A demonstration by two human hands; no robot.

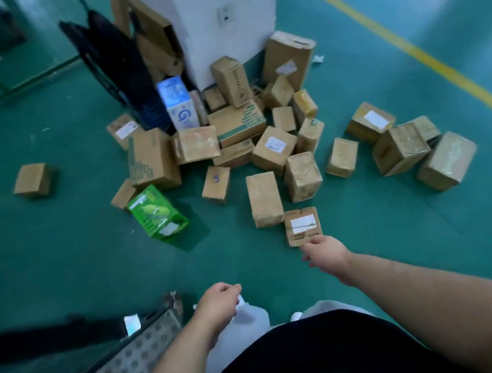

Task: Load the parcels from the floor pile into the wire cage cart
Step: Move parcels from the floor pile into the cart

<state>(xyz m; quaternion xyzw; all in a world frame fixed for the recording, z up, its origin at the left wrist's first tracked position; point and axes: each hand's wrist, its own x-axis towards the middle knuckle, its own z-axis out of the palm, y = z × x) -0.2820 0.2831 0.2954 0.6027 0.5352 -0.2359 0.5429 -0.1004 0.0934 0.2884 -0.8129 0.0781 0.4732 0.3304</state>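
Head view. The floor (58, 262) was green, with a yellow line (409, 47) running along its far right side. A white pillar (212, 15) stood at the far middle of the floor. The parcel pile (230, 131) lay against the foot of this pillar and spread toward the person. It consisted mostly of brown cardboard boxes, some upright and some tipped over.

A blue-and-white box (178, 103) stood upright at the pillar's left corner. A green box (156, 214) lay tilted at the near left edge of the pile. 1 lone brown box (33, 180) sat well apart, to the left of the pile. A cluster of larger boxes (401, 147) lay to the right, between the pile and the yellow line.

The small labelled box (302, 225) was the parcel nearest the person, just beside a taller brown box (265, 199).

The right hand (325, 254) reached forward, its fingertips at the near edge of the small labelled box. Whether the fingers pinched the box or only touched it could not be told.

The left hand (220, 302) hung lower, fingers loosely curled, with nothing seen held in it.

The cart (141, 352) showed at the near left as a perforated metal plate, just beside the left forearm.
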